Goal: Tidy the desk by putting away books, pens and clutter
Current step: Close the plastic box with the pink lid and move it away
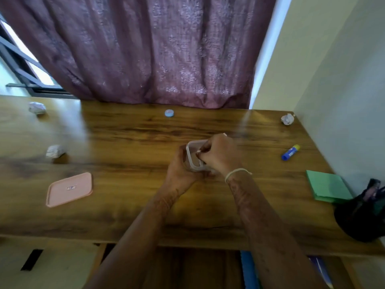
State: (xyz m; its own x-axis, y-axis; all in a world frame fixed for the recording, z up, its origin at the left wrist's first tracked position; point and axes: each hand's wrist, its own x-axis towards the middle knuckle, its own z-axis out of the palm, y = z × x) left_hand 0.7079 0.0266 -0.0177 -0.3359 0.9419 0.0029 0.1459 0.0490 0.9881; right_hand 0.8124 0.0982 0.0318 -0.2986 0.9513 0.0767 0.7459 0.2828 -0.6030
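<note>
filling the tub [192, 158] with small clutter looks like the step in hand; it sits on the desk [125, 142] at the centre of the frame. next, probably, the lid [69, 189] at lower left goes on, which needs a freed hand. the left hand [179, 170] wraps the tub's side. the right hand [218, 155] hangs over the opening, fingers bunched; whether they pinch anything i cannot tell.

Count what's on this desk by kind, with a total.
Crumpled white paper balls: 3
Pink square plastic lid: 1
Clear plastic container: 1
Blue glue stick: 1
Green paper pad: 1
Small round blue object: 1
Black pouch: 1
Total: 9
</note>
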